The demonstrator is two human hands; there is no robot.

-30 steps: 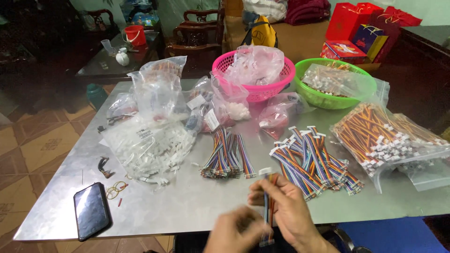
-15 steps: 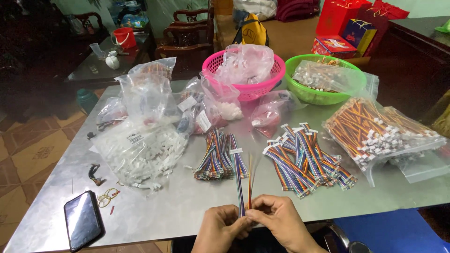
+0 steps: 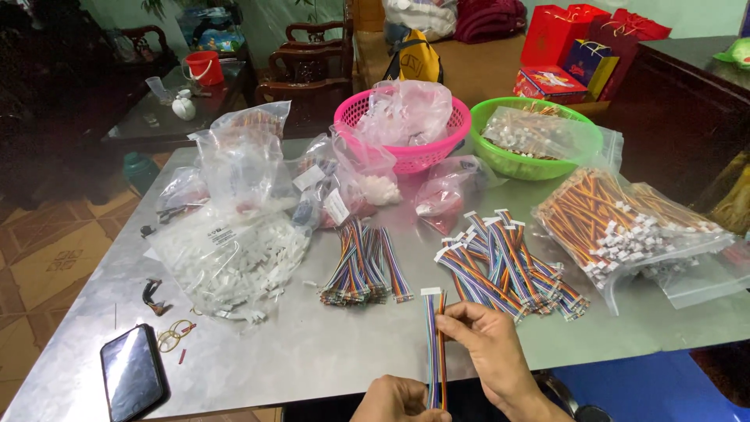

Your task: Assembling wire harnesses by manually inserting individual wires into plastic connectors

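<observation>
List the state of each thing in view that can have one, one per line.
Ribbon cable: upright, held by both hands.
Right hand: pinching the cable partway up.
Left hand: closed on the cable's lower end.
Phone: screen dark, lying flat.
Pink basket: holds a plastic bag.
Green basket: holds a bag of connectors.

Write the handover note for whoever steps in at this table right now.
Left hand: grip on the lower end of one rainbow ribbon cable, at the table's near edge.
Right hand: fingers pinch the same cable higher up; its white connector points away.
Done: a pile of cables with white connectors lies right of centre.
Left: a bundle of cables without visible connectors at centre; a bag of loose white housings on the left.
</observation>
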